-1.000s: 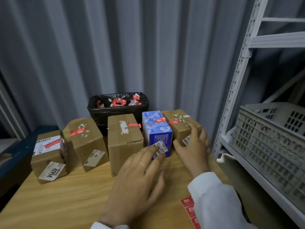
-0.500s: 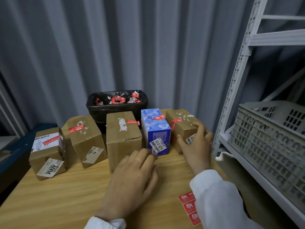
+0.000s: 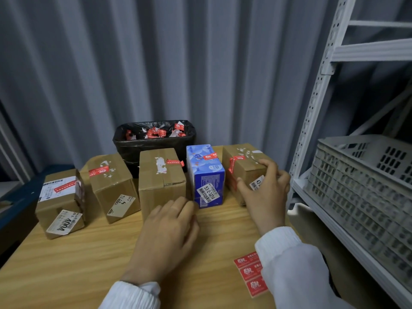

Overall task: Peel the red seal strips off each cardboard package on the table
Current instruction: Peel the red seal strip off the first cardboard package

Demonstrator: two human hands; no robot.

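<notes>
Head view, looking down at the worktop (image 3: 78,264). Gripping with the right hand (image 3: 265,192) the cardboard package (image 3: 245,172) just to the right of the blue carton (image 3: 207,175), fingers curling over its top front edge and thumb pressing on the front face. Resting the left hand (image 3: 169,226) relaxed on the wood in front of the blue carton, grasping nothing, with fingertips close to the carton's foot. Noticing a red seal strip (image 3: 232,167) on the held package, crossing the top edge and going down the side that faces the blue carton. Seeing also three more brown packages (image 3: 160,175) to the left of the blue carton, each carrying its own red strip, and a black bin (image 3: 153,146) behind it, holding peeled strips.

Probably just beginning the peel on this package. For doing it well: steadying the box firmly with the right hand, bringing the left hand to one end of the strip, lifting a corner with a nail, pinching low, then pulling slowly and almost flat along the cardboard, not straight up, so as to avoid tearing the strip or the paper skin.
</notes>
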